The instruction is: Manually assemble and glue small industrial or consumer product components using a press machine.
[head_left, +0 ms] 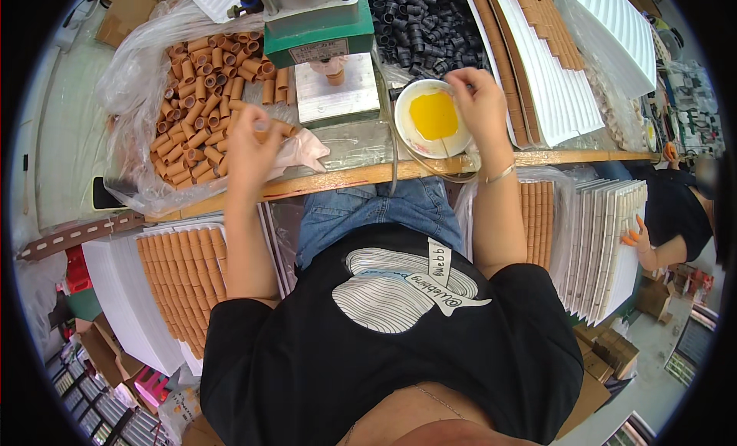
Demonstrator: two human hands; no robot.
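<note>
Over the front of a heap of brown tubes (203,112), my left hand (253,150) is closed, with one short brown tube (285,129) showing at its fingers. Beside it a pale pink cloth (307,149) lies at the table edge. My right hand (484,112) is pinched above the right rim of a white bowl (407,131) of yellow liquid (434,114); what its fingertips hold, if anything, is too small to name. A thin stick stands in the liquid. Between the hands, a green press (318,47) rises over a pale metal block (338,100), with a brown piece (335,77) under its head.
Black plastic fittings (422,24) are piled behind the bowl. White ridged trays (549,85) with rows of brown tubes lie at the right. More loaded trays (180,285) stand below the wooden table edge (345,177). Another person's hand (636,235) touches trays at far right.
</note>
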